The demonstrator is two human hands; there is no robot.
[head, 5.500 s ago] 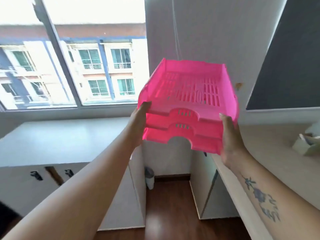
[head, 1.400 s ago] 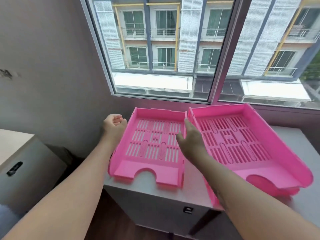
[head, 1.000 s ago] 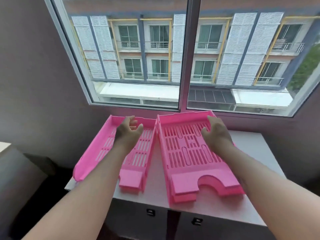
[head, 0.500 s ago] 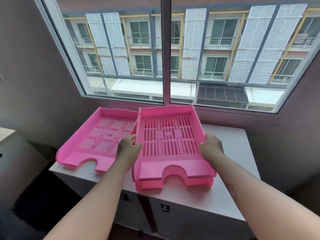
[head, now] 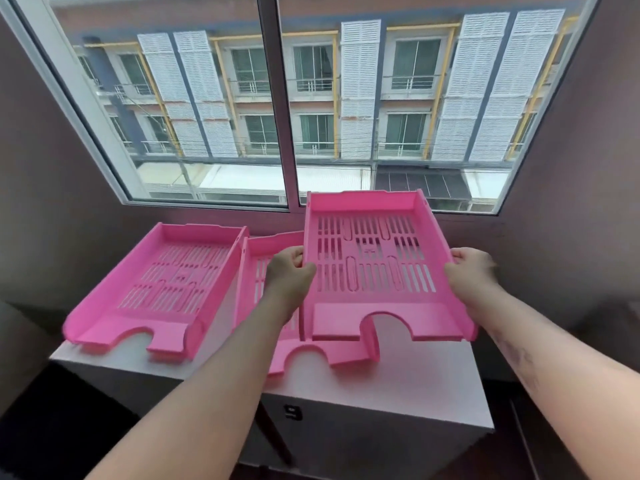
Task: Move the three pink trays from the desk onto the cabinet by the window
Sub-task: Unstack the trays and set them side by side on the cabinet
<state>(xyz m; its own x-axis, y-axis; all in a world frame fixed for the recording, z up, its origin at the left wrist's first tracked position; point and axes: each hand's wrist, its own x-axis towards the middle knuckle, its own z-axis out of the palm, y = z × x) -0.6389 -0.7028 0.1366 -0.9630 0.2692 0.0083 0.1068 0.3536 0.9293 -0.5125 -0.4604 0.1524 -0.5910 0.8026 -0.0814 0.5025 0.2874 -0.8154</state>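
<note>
Three pink slotted trays are over the white cabinet under the window. The left tray lies flat near the cabinet's left edge. A middle tray rests on the cabinet top, partly hidden by my left forearm and the raised tray. The top tray is lifted off it and held tilted above the cabinet's right half. My left hand grips its left wall and my right hand grips its right wall.
A large window with a metal frame stands right behind the cabinet. Dark walls close in on both sides. A grey unit sits lower at the far left. The cabinet front has small black handles.
Both hands have lifted the top tray off the stacked pair and shifted it right and up, uncovering the middle tray beneath. The left tray has not moved.
</note>
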